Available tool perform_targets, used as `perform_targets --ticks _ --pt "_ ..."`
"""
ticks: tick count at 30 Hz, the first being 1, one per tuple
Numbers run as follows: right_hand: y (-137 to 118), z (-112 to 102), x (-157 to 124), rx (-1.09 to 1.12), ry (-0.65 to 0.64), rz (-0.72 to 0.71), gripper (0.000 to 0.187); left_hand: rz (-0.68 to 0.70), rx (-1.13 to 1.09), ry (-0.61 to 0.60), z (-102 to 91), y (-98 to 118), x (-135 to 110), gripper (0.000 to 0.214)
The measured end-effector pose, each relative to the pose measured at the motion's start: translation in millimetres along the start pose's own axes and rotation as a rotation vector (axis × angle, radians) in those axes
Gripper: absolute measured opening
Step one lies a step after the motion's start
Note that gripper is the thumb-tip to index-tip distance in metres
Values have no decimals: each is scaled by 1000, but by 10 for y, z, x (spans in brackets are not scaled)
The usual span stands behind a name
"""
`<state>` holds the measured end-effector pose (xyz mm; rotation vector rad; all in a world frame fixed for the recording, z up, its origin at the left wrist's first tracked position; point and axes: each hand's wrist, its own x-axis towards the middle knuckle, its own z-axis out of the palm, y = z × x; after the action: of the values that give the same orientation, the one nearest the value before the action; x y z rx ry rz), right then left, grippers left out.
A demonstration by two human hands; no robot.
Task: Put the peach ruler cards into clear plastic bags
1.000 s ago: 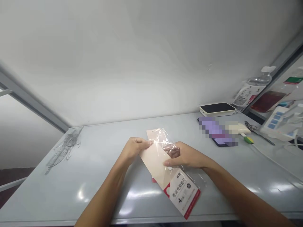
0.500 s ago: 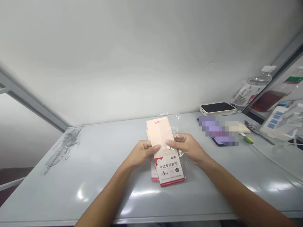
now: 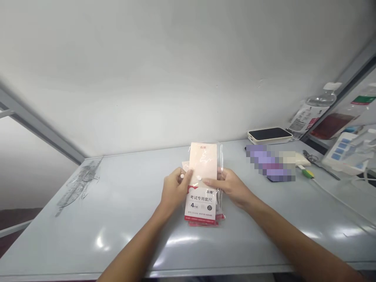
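Observation:
A small stack of ruler set packets (image 3: 202, 162) is between my hands over the desk. The top one is a pale pink sleeve with a white, red-edged label, inside clear plastic, with a white round snap in its middle. My left hand (image 3: 174, 190) grips the stack's left edge, thumb on the front, and another white snap shows beside that thumb. From the right, my right hand (image 3: 233, 186) pinches the stack, thumb near the middle snap and fingers behind. Edges of other packets peek out underneath; the rulers inside cannot be made out.
On the right of the grey desk (image 3: 126, 219) are a phone (image 3: 270, 134), a blurred purple item (image 3: 260, 156), a white charger (image 3: 301, 159) with a cable, and scissors (image 3: 320, 164). Bottles (image 3: 320, 102) and a white box (image 3: 340, 150) stand at the far right, near the wall (image 3: 176, 78).
The top packet has swung from a tilt to nearly upright and lies more squarely over the packets beneath. Both hands still grip the stack.

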<state>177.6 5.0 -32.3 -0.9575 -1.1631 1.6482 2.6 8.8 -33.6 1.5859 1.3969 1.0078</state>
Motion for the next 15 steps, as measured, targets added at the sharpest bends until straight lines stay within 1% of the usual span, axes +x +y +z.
perform_targets --ticks 1,4,6,10,15 --pt "2 -1 1 -3 25 -3 38 -9 -12 -35 -19 10 9 35" --pt "-7 -12 1 -13 117 2 40 -52 -52 -199 -53 27 31 32" --pt "-13 -12 -2 -19 149 -3 41 -76 -76 -249 -42 19 34 32" --pt "19 28 -4 -75 156 -44 38 -70 -55 -184 35 -30 10 33" --pt "97 93 -2 -258 205 -25 31 -36 56 -118 101 -68 -39 25"
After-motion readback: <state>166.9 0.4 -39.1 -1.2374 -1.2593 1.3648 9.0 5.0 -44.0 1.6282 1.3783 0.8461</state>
